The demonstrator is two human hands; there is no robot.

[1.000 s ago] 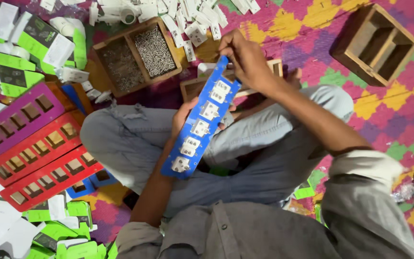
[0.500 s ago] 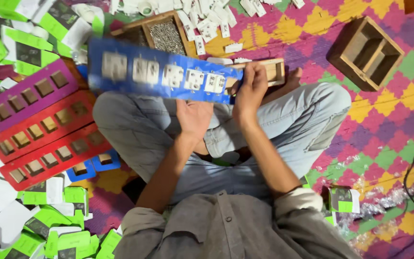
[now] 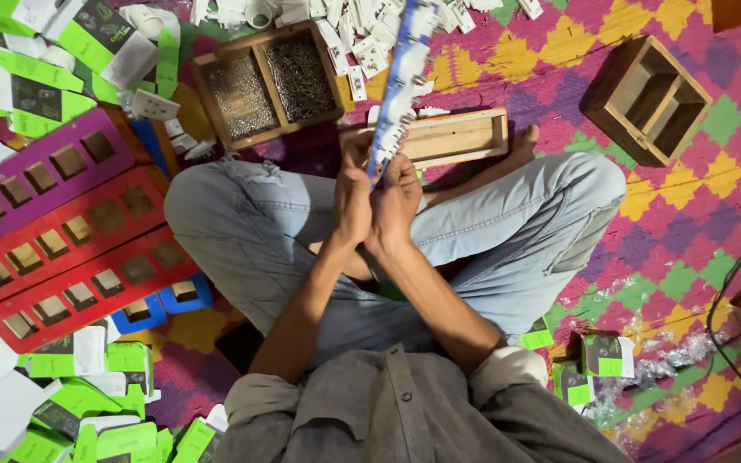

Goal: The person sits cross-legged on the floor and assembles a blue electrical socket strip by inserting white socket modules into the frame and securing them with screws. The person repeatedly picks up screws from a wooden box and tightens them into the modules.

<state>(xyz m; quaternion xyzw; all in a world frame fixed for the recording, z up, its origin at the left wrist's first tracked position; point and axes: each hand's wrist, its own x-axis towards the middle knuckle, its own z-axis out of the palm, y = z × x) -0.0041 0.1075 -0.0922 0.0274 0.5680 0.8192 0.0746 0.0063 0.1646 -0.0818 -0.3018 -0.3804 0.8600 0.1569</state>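
Head view: blue strip point(image 3: 398, 86), seemingly edge-on.

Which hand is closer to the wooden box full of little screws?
The left hand. It grips the blue strip on the side toward the wooden box of screws. The right hand presses against it on the far side, nearer the long shallow wooden tray.

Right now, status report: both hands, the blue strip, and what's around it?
Left hand and right hand both grip blue strip at its lower end. Strip seen edge-on, white parts on it. Wooden tray behind it, legs beneath.
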